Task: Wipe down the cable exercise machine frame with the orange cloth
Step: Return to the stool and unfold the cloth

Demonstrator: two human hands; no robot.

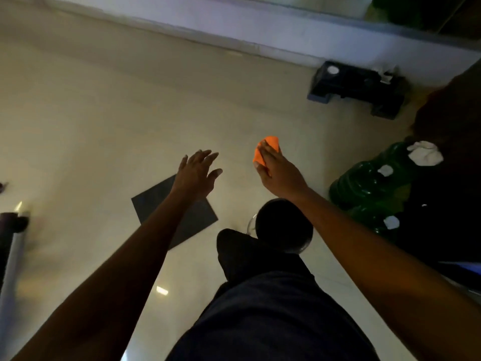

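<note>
1. The head view looks steeply down at a pale, glossy floor point(104, 113), with both bare arms stretched forward over it.
2. The right hand point(279, 173) grips the orange cloth point(268, 148); the fingers curl round the bunched fabric, which sticks out past the fingertips and on the thumb side.
3. The cloth hangs in the air above the floor, touching nothing but that hand, and is near the middle of the view.
4. The left hand point(196, 173) holds nothing: its fingers are straight and spread, palm turned down, and it hovers over the floor.
5. The two hands are apart, side by side at about the same height in the view.
6. Under the left forearm a dark grey square tile point(153, 204) lies flat in the floor, turned corner-on to the camera.
7. Below the hands a leg in dark trousers point(273, 321) reaches forward, ending in a black shoe point(234, 246).
8. Just beyond the shoe is a round black object point(283, 225); what it is cannot be told.
9. At the right stand large green bottles point(369, 186), with crumpled white paper point(425, 153) on and around them.
10. Farther off, by the base of the white wall point(260, 29), a dark box-shaped object point(356, 87) rests on the floor.
11. At the left edge a blurred metal tube point(13, 246) with a dark fitting shows; it is too blurred to say what it belongs to.
</note>
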